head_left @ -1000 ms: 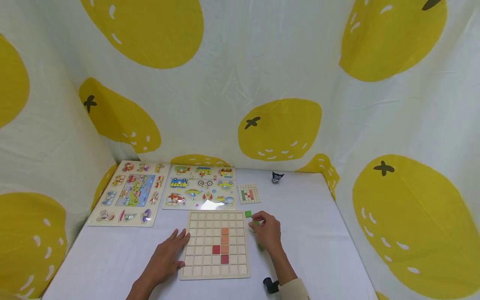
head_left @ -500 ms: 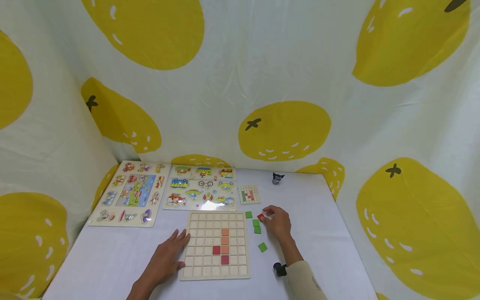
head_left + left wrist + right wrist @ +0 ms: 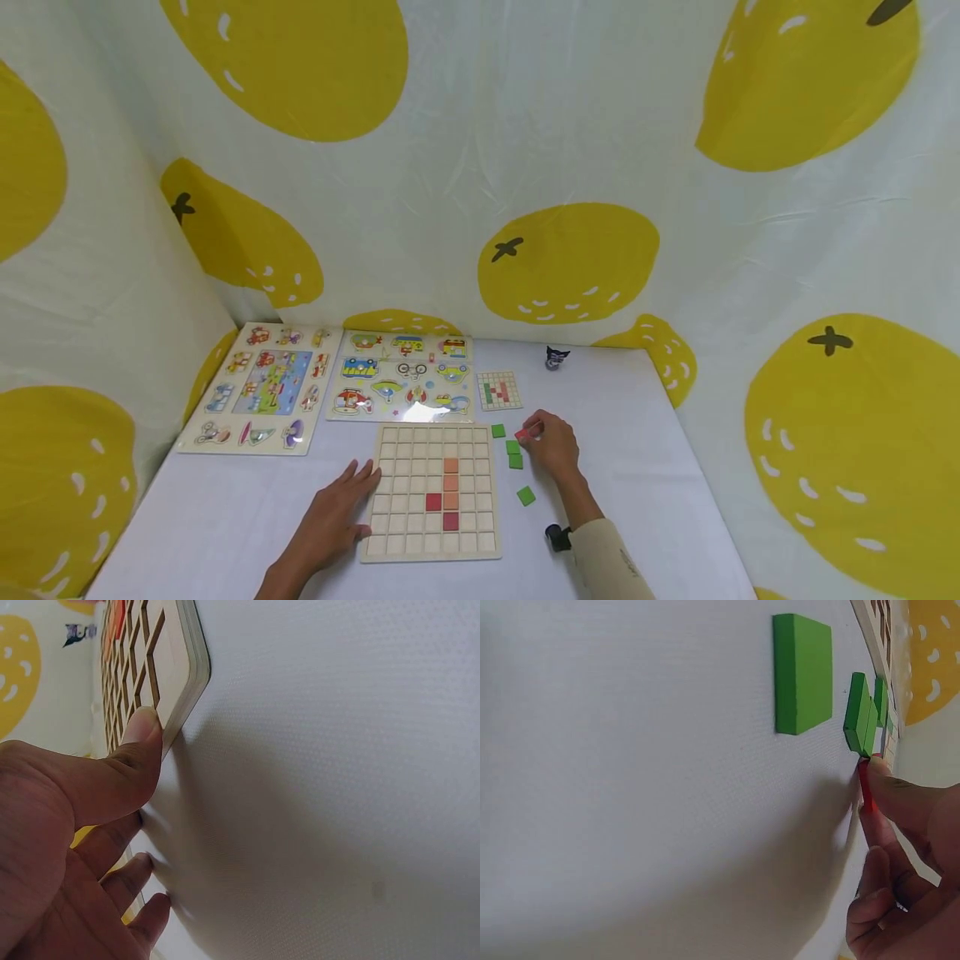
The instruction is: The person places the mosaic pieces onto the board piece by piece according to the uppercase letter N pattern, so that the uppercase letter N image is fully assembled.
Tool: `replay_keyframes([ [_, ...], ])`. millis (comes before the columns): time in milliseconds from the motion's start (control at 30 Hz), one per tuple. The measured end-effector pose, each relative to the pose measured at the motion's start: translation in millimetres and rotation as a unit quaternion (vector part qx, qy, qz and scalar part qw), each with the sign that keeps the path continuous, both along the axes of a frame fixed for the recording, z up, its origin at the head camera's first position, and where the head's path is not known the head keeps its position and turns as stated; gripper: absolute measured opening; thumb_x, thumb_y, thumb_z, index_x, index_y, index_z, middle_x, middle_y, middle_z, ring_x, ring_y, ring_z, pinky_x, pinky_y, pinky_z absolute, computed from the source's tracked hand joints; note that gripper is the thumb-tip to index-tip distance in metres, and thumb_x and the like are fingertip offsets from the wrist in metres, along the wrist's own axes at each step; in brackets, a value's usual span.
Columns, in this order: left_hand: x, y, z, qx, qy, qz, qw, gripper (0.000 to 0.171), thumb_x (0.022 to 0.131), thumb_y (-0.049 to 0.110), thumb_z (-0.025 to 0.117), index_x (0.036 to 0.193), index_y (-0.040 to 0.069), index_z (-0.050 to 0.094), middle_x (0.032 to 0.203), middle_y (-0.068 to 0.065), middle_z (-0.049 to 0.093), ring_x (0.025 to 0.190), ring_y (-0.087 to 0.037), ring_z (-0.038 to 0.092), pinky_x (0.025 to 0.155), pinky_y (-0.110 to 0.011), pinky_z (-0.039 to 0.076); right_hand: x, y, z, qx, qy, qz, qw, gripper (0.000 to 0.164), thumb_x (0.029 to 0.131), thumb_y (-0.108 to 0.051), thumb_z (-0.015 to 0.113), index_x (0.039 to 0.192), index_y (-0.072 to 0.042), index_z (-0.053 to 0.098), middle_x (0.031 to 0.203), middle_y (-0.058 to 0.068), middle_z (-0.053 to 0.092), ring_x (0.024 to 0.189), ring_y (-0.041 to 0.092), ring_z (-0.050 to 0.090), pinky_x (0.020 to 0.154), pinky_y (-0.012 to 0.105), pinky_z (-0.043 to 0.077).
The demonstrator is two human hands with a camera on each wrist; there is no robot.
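Observation:
A wooden grid board (image 3: 397, 533) lies on the white table with three orange tiles (image 3: 451, 483) and two red tiles (image 3: 433, 502) in its squares. My left hand (image 3: 330, 512) rests at the board's left edge, fingers spread and thumb on the rim (image 3: 171, 690). Beyond the board's right edge, my right hand (image 3: 553, 446) pinches another red tile (image 3: 522, 434) between thumb and finger; the right wrist view shows this red tile (image 3: 866, 784) edge-on. Several green tiles (image 3: 526, 496) lie between the board and that hand, two of them touching.
Behind the board lie a vehicle picture puzzle (image 3: 397, 408), a larger picture puzzle (image 3: 288, 446) at the left, and a small pattern card (image 3: 499, 392). A small dark figurine (image 3: 556, 358) stands at the back. A lemon-print curtain (image 3: 420, 208) encloses the table.
My right hand has moved right, off the green tiles it partly covered, and now pinches a red tile, whose face has tilted slightly. My left hand keeps its place on the board.

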State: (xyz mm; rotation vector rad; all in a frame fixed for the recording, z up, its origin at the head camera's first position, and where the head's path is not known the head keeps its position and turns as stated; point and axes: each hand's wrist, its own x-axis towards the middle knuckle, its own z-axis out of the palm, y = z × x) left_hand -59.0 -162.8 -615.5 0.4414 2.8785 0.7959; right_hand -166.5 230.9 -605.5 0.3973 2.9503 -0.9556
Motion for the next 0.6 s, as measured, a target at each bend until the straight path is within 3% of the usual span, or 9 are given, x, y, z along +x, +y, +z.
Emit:
replay_keyframes([
  [367,1.7,0.4,2.2,0.002,0.000,-0.001,1.0000,0.090,0.071,0.014,0.096,0.152,0.008,0.058,0.164,-0.014,0.050,0.156,-0.044,0.039,0.118,-0.066,0.042,15.2,-11.3,8.5,-0.036,0.039,-0.015,0.998,0.015,0.095,-0.010,0.075,0.104,-0.021,0.080,0.089,0.002,0.067,0.082,0.020,0.057,0.067,0.029,0.040],
  [600,1.7,-0.1,3.0,0.004,0.007,-0.003,1.0000,0.089,0.072,0.013,0.095,0.153,0.008,0.057,0.164,-0.014,0.050,0.156,-0.044,0.040,0.118,-0.065,0.042,35.3,-32.6,13.3,-0.059,0.060,0.011,0.996,0.012,0.095,-0.011,0.077,0.102,-0.021,0.078,0.088,-0.002,0.065,0.076,0.014,0.052,0.063,0.026,0.039],
])
